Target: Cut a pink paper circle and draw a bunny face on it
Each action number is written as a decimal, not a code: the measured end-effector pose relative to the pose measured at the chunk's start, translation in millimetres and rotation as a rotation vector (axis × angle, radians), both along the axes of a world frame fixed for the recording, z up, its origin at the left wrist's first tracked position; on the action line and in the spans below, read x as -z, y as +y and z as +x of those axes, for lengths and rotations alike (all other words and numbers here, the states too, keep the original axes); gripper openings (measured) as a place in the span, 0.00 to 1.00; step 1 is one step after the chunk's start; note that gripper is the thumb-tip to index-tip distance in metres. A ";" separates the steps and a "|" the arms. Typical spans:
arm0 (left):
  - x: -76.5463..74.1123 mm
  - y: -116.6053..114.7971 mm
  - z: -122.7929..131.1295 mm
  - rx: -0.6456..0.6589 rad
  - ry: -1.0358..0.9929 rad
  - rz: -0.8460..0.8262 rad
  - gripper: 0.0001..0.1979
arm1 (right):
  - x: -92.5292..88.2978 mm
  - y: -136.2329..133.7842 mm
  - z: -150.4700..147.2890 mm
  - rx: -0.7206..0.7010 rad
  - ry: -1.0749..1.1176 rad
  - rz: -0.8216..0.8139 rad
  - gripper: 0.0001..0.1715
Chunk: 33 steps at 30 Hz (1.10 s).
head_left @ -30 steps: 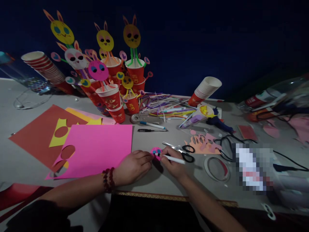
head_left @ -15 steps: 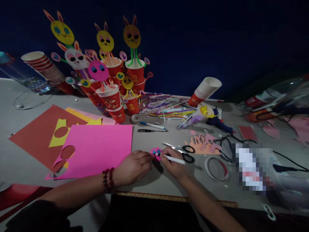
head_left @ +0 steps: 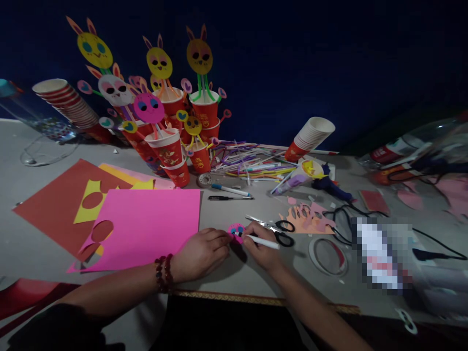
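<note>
A small pink paper circle (head_left: 234, 227) with blue eye shapes and dark marks lies on the table between my hands. My left hand (head_left: 203, 253), a beaded bracelet at its wrist, has its fingers together and its fingertips on the circle's left edge. In my right hand (head_left: 263, 248) is a white marker (head_left: 263, 241), its dark tip down on the circle. Black-handled scissors (head_left: 274, 228) lie just beyond my right hand. Left of my left hand is a large pink paper sheet (head_left: 153, 219) with a round cut-out.
Red paper cups (head_left: 175, 158) with rabbit faces on straws stand at the back left. A pile of straws (head_left: 248, 161) and stacked cups (head_left: 310, 136) are behind. A black pen (head_left: 230, 198), blue-capped marker (head_left: 231, 189) and tape roll (head_left: 328, 256) lie around. A bottle (head_left: 402, 146) is right.
The marker in my right hand has shifted very slightly, its tip still on the circle. My left hand stays in place.
</note>
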State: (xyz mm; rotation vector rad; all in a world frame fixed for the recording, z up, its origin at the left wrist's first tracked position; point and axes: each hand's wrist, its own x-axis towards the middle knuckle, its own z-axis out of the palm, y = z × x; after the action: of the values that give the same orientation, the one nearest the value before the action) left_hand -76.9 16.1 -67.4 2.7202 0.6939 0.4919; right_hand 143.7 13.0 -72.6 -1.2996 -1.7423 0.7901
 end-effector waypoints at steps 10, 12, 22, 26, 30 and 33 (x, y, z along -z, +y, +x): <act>0.0 0.1 -0.5 0.005 -0.010 -0.017 0.09 | -0.9 -0.3 0.0 0.031 -0.009 0.006 0.10; 0.3 -0.1 -0.2 -0.002 -0.019 -0.012 0.09 | -1.4 -0.5 0.0 0.037 -0.010 0.001 0.11; -0.3 0.1 -0.6 -0.002 -0.009 -0.009 0.10 | -3.9 -0.2 -0.9 0.037 -0.006 0.001 0.11; -0.4 0.2 -0.4 0.001 -0.021 0.001 0.10 | -5.5 0.2 -0.2 0.060 -0.007 0.009 0.11; -0.1 0.2 -0.2 0.001 -0.013 -0.007 0.10 | -6.6 0.9 0.3 0.057 -0.021 0.006 0.11; 0.8 0.0 -0.3 0.001 -0.008 -0.015 0.10 | -6.5 1.0 0.3 0.048 -0.027 -0.007 0.11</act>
State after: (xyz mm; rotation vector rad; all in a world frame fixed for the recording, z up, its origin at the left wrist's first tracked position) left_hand -77.2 16.1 -68.3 2.7029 0.6908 0.4951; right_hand 144.0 14.0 -66.0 -1.3573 -1.7244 0.7561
